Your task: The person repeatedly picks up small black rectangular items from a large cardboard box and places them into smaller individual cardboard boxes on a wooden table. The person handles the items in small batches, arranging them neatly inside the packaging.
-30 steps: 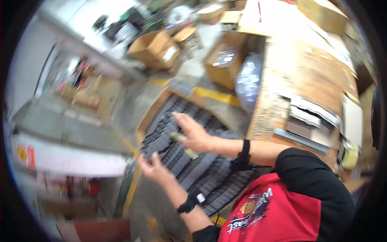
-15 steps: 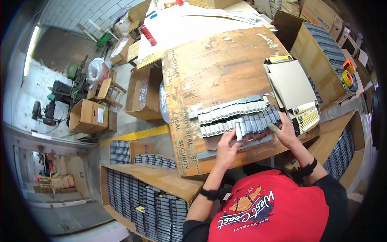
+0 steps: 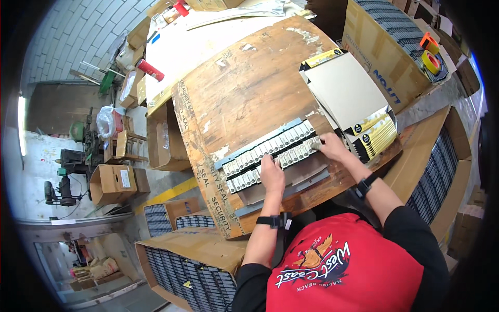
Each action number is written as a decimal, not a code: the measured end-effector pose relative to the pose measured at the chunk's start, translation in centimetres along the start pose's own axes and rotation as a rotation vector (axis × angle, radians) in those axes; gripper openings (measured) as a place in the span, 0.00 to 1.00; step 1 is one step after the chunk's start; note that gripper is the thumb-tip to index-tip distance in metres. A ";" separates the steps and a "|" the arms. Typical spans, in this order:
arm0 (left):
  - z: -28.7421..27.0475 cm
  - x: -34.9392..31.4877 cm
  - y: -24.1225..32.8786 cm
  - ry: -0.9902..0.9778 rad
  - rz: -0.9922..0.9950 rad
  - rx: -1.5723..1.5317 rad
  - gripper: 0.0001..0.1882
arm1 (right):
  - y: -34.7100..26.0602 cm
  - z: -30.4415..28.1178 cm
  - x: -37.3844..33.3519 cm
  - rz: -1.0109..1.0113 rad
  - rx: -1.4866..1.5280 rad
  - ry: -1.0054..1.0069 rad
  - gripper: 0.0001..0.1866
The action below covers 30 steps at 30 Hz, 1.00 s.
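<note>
On the wooden board (image 3: 249, 83), two side-by-side rows of small silver-white pieces lie slantwise, each piece marked with a small round spot. My left hand (image 3: 273, 176) is closed at the middle of the near row (image 3: 244, 182), its fingertips on the pieces. At that row's right end, my right hand (image 3: 333, 147) presses in with thumb and fingers bent. Between them the hands grip a section of the near row. The far row (image 3: 270, 148) lies just beyond, untouched, with a grey metal strip (image 3: 234, 160) along its far side.
To the right lies a stack of yellow-black printed cartons (image 3: 377, 138) with pale card faces (image 3: 348, 83). Cardboard boxes filled with dark-grey pieces stand near left (image 3: 192, 242), near right (image 3: 462, 156) and far right (image 3: 374, 57). A red can (image 3: 150, 70) rests on the white table.
My hands have set the tilted group of pieces down into the near row, where their faces now point up. The view has shifted, so the board sits further left.
</note>
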<state>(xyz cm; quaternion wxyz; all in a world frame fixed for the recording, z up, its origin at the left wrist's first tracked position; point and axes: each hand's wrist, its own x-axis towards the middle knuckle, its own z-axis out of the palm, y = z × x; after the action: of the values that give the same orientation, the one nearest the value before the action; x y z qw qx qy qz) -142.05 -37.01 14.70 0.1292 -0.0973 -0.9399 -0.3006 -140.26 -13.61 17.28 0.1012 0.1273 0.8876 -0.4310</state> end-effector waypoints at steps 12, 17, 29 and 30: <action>-24.5 -8.4 -3.1 -0.559 -0.379 -0.866 0.17 | 0.1 -1.8 0.6 -0.042 -0.316 0.165 0.22; -39.0 -24.0 -8.7 0.169 -0.786 -0.787 0.18 | -10.9 3.8 -1.5 -0.607 -0.168 0.057 0.13; -45.1 -38.1 -16.6 0.255 -1.489 0.708 0.25 | -41.0 36.7 -25.1 -1.539 -0.011 -0.786 0.12; -44.7 -38.0 -17.1 0.230 -1.497 0.755 0.25 | -41.2 39.7 -26.4 -1.479 -0.170 -0.818 0.11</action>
<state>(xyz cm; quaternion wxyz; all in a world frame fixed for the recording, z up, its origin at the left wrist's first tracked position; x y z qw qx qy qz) -102.23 -81.09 29.17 0.0146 0.6319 -0.7747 0.0193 -125.36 -73.23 31.28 0.1157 -0.6596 0.6653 -0.3300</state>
